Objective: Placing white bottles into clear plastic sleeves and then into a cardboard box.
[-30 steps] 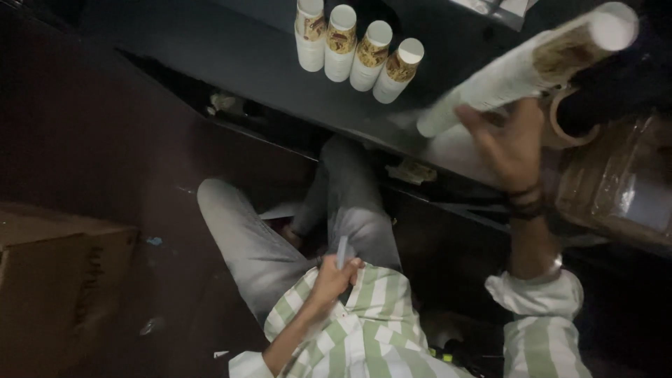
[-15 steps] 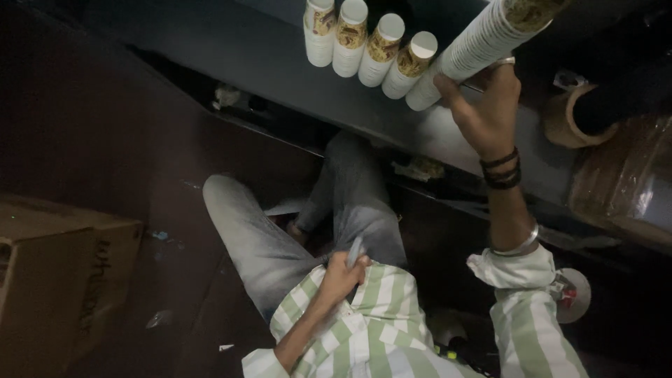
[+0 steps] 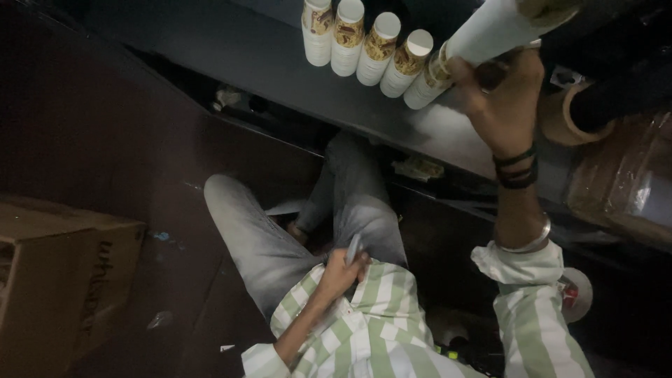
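White paper cups stacked into a long tilted column (image 3: pixel 500 26) sit gripped by our right hand (image 3: pixel 505 98), fingers wrapped around the stack's lower end just beside four printed paper cups (image 3: pixel 367 43) on the dark shelf (image 3: pixel 280 84), while our left hand (image 3: pixel 343 269) pinches a slim pen (image 3: pixel 353 248) against the striped shirt (image 3: pixel 381 329).

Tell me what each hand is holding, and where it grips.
The right hand grips a long stack of paper cups near its lower end. The left hand holds a thin pen-like object by its lower part, against the shirt.
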